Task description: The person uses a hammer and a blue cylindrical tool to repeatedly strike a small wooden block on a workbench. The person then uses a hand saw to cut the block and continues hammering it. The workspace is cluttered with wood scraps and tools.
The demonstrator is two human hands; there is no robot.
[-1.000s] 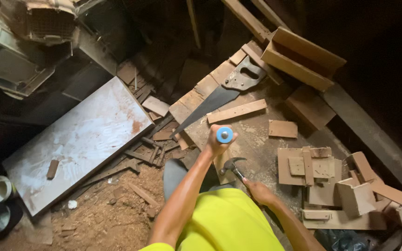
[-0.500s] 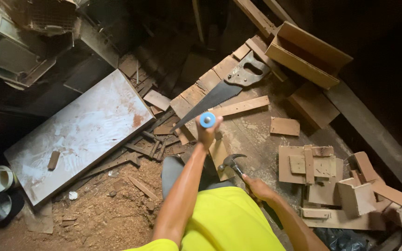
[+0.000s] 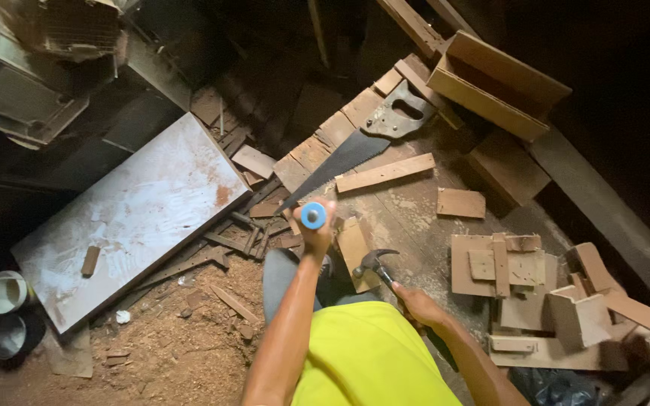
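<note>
My left hand (image 3: 316, 234) is closed around a tool with a round blue handle end (image 3: 313, 216) that points up at the camera; its tip is hidden below. It stands next to a small upright wooden piece (image 3: 353, 248) on the worn workbench (image 3: 415, 214). My right hand (image 3: 415, 304) grips the handle of a claw hammer (image 3: 374, 263), whose head hangs just right of that wooden piece. My yellow shirt fills the bottom middle of the view.
A hand saw (image 3: 362, 143) and a loose plank (image 3: 385, 173) lie further back on the bench. Wooden offcuts and small box parts (image 3: 536, 286) crowd the right. A large pale board (image 3: 129, 218), scrap sticks, sawdust and two buckets (image 3: 1, 293) are at the left.
My left hand with the blue-handled tool has shifted a little to the left. The hammer in my right hand has stayed about where it was.
</note>
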